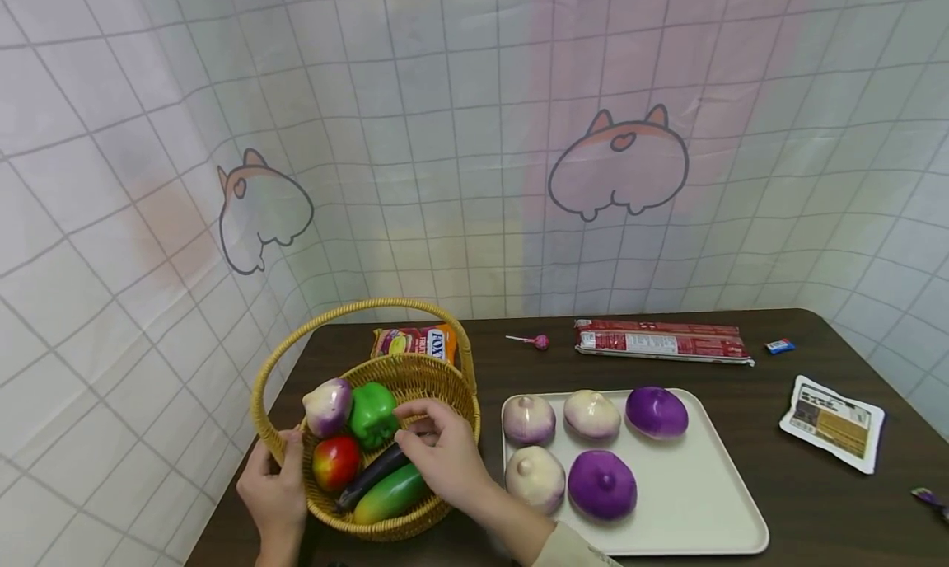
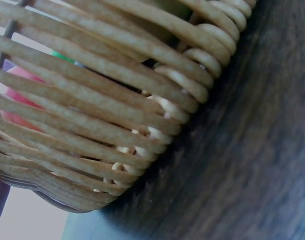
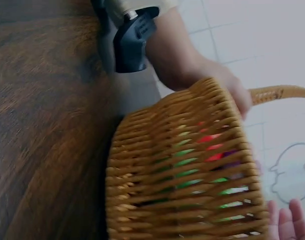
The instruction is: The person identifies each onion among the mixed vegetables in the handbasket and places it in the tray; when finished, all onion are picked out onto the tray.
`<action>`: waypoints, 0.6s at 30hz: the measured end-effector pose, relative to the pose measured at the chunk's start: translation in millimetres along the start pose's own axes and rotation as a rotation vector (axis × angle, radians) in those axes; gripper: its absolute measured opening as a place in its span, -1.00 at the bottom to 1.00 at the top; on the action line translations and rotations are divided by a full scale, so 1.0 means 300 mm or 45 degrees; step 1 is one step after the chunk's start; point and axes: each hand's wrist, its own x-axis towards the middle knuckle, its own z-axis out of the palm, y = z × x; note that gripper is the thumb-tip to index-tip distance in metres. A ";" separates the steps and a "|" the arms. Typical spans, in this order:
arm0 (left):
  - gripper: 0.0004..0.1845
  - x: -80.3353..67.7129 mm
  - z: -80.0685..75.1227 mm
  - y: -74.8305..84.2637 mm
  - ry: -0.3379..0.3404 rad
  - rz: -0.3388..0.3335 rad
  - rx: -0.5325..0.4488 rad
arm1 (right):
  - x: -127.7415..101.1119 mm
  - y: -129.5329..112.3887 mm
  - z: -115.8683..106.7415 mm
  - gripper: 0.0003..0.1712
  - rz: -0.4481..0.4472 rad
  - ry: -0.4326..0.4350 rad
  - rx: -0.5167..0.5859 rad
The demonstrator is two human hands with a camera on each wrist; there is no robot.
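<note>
A wicker basket [image 1: 415, 377] with a looped handle stands at the near left corner of the dark wooden worktop [image 1: 815, 484]. The left hand [image 1: 276, 493] grips the basket's near left rim, thumb curled over the edge. The right hand [image 1: 445, 452] reaches into the basket from the right, fingers loosely bent over the contents, fingertips close to the green pepper [image 1: 372, 413]; whether they pinch anything cannot be told. Inside the basket lie an onion [image 1: 329, 405], the pepper, a red apple [image 1: 336, 461], a dark eggplant [image 1: 371, 475] and a green mango [image 1: 389, 494]. Just beside the basket, to its right, a cream tray [image 1: 712, 509] carries five more onions, white and purple. Snack packets [image 1: 662, 341] and a lollipop [image 1: 537, 341] lie along the far edge.
</note>
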 end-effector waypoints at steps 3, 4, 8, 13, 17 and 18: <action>-0.95 0.001 0.001 -0.013 0.010 0.003 0.031 | 0.019 0.023 0.020 -0.76 -0.006 0.058 0.055; -0.95 0.002 0.000 -0.013 0.009 0.006 0.038 | 0.025 0.029 0.027 -0.76 -0.010 0.070 0.065; -0.91 0.008 0.000 -0.007 -0.007 0.033 0.018 | 0.050 0.039 0.055 -0.73 -0.024 0.073 0.069; -0.86 0.007 0.005 -0.007 -0.018 0.039 0.003 | 0.079 0.040 0.087 -0.69 0.004 0.041 0.016; -0.86 0.004 0.008 0.010 -0.011 0.058 -0.004 | 0.106 0.046 0.108 -0.65 0.030 0.009 -0.052; -0.86 0.004 0.008 0.022 -0.010 0.067 -0.009 | 0.113 0.048 0.112 -0.64 0.035 0.004 -0.069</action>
